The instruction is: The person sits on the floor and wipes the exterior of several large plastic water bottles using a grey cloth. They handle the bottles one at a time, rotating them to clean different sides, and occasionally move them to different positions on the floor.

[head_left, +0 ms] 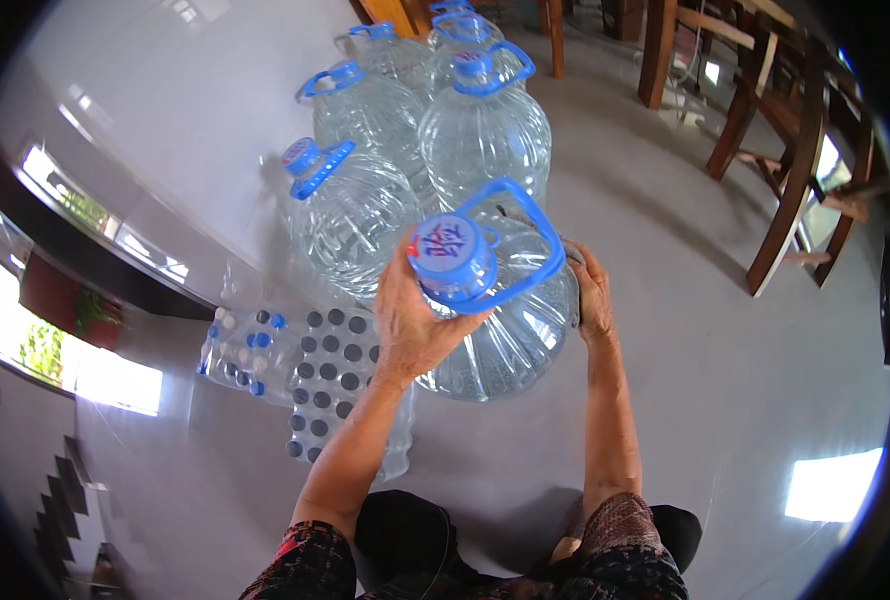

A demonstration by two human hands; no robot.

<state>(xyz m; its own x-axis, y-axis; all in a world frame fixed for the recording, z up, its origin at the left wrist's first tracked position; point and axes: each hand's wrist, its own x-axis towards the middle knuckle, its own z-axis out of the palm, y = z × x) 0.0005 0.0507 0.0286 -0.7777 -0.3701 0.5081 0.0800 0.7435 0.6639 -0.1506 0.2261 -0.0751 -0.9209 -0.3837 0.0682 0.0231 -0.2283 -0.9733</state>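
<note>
A large clear water bottle (510,350) with a blue cap and a raised blue loop handle (540,225) stands close in front of me, tilted slightly. My left hand (410,330) is closed around its neck, just below the cap (443,245). On the bottle's right side, my right hand (593,290) presses a dark grey cloth-like piece (572,260) against the wall. Most of that piece is hidden by the fingers. Touching or nearly touching behind are similar big bottles, one at the left (355,220) and one straight behind (485,135).
More big bottles (365,105) reach back along the white wall (195,120). Shrink-wrapped packs of small bottles (330,375) lie on the grey tiled floor (665,400) at left. Wooden chairs or stools (790,170) stand at the far right.
</note>
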